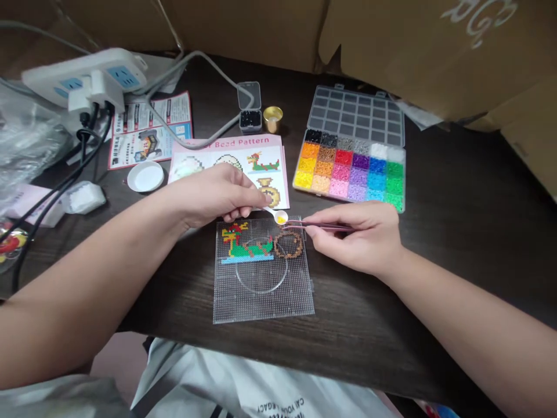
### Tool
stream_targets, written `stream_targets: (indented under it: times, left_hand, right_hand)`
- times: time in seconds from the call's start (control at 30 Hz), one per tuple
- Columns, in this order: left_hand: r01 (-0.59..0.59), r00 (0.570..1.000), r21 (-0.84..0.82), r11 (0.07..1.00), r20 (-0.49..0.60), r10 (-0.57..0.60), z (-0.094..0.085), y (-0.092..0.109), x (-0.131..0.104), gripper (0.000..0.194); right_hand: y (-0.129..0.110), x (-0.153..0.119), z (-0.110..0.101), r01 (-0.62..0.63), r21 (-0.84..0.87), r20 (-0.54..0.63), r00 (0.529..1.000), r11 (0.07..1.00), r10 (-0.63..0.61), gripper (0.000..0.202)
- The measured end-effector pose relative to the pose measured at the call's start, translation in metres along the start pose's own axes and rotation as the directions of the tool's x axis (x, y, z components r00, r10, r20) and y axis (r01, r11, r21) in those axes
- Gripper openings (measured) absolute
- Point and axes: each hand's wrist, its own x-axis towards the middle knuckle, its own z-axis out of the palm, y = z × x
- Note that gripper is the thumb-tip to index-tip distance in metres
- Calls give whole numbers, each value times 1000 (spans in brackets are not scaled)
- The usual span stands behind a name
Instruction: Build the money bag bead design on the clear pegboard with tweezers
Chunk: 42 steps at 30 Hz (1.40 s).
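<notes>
Pinched in my left hand [226,194] is a small white spoon [281,217] with a few yellow beads [281,220] in its bowl. My right hand [361,235] grips pink tweezers [324,225], their tips by the spoon's bowl. Both are over the top right of a clear pegboard [263,299]. On the pegboard sit a green dragon boat of beads [250,247] and, to its right, a brown bead outline [288,244]. Behind my left hand lies a bead pattern sheet [278,148], partly covered by it.
An open bead box [350,168] with many colours stands at the back right. Behind the sheet are a small box of black beads [250,119] and a gold cup [272,119]. A white lid [145,176], a leaflet [152,130] and a power strip [87,78] with cables lie left.
</notes>
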Motion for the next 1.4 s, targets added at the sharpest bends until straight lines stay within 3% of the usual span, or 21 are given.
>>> stream_targets:
  times: [0.2,0.37,0.7,1.0,1.23,1.3,1.4]
  left_hand:
    - [13,999,-1,1000,48,-13,-6,-3,2,31]
    - [7,997,6,1000,81,-7,-8,-5,3,30]
    - [-22,998,107,994,58,16,-8,-10,6,31]
    - [5,999,122,992,49,-11,-9,-12,7,35]
    - [-5,999,141,990,43,-2,-7,-13,7,35]
    - [-17,999,130,991,35,13,-6,-12,7,34]
    - [-28,999,124,992,19,26,-3,-9,6,32]
  right_hand:
    - [3,5,0,-76,23,50,996,997,74,6]
    - [4,5,2,-98,-32,17,995,995,99,8]
    - [7,5,1,44,-144,68,997,989,-34,8]
    - [7,5,2,37,-135,71,997,990,-28,10]
    - [7,5,-1,-43,-97,34,998,994,47,11]
    - [7,7,-5,-58,-36,73,995,998,61,11]
    - [11,10,-15,-60,57,248,968,997,44,13]
